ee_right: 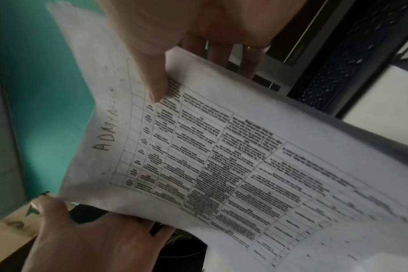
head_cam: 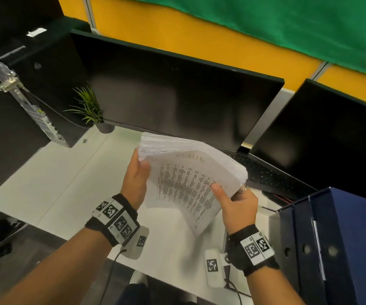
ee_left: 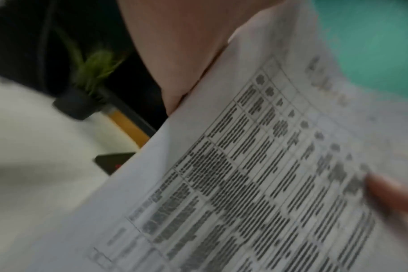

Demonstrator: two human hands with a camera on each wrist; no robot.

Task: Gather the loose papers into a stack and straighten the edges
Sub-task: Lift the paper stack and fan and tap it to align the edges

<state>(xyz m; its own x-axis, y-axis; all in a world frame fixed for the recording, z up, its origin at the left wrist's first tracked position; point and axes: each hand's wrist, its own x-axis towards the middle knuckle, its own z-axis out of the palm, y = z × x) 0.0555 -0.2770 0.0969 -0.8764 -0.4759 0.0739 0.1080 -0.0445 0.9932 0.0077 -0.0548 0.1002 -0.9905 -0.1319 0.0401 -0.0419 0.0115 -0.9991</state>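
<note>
A thick stack of white papers [head_cam: 184, 179] is held tilted in the air above the white desk [head_cam: 56, 183]. Its top sheet carries a printed table and the handwritten word ADMIN. My left hand [head_cam: 139, 170] grips the stack's left edge, thumb on the front and fingers hidden behind. My right hand [head_cam: 230, 198] pinches the right edge, thumb on the top sheet, ringed fingers underneath. The sheets fan unevenly along the upper edge. In the left wrist view the printed sheet [ee_left: 256, 174] fills the frame. The right wrist view shows the same stack [ee_right: 221, 156] with my thumb [ee_right: 151, 73] pressed on it.
A large dark monitor [head_cam: 177, 95] stands just behind the stack, with a second monitor [head_cam: 322, 137] to its right and a black keyboard [head_cam: 265, 172] below. A small potted plant [head_cam: 89, 108] and a PC tower [head_cam: 23, 95] are at left. Blue binders [head_cam: 331, 238] stand at right.
</note>
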